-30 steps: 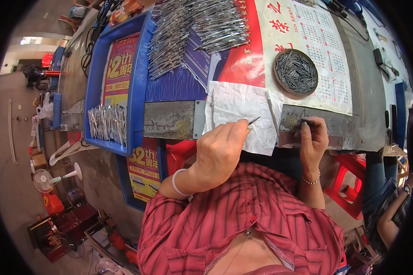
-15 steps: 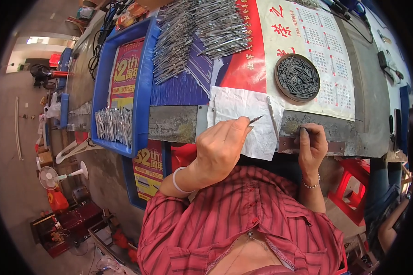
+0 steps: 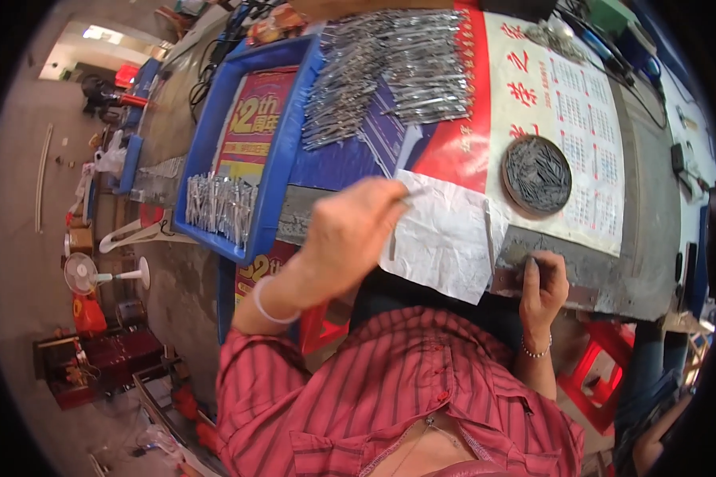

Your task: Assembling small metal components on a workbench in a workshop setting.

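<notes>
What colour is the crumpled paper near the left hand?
The crumpled paper is white, shown in head view.

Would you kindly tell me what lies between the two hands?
In the head view, a crumpled white sheet lies between the left hand and right hand, with a slim grey metal piece near its right edge, then some grey worktop.

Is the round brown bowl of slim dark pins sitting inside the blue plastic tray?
No, the bowl stands on the pale calendar sheet, right of the tray.
</notes>
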`<state>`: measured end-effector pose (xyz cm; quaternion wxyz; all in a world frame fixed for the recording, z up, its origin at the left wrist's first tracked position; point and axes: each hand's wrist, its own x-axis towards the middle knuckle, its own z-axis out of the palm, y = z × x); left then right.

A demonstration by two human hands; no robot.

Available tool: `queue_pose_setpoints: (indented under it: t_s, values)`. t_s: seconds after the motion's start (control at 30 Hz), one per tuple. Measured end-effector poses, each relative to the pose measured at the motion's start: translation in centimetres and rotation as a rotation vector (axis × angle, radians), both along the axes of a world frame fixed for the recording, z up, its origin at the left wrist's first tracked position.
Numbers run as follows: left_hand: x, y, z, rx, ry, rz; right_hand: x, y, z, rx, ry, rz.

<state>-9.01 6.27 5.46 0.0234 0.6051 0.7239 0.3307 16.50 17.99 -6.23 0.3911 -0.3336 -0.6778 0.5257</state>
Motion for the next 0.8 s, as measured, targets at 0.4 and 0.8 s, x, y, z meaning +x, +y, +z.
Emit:
queue_pose_setpoints:
  t_s: [0.4,0.8]
  values:
    - [-21.0,13.2,-1.0,0.035,0.036,0.105,-0.7,0.3,0.4,0.055,-0.012,-0.005]
    - [-27.0,21.2,-4.5,-0.278,0.290,0.153,-1.3,0.2,0.5,0.233,-0.105,-0.024]
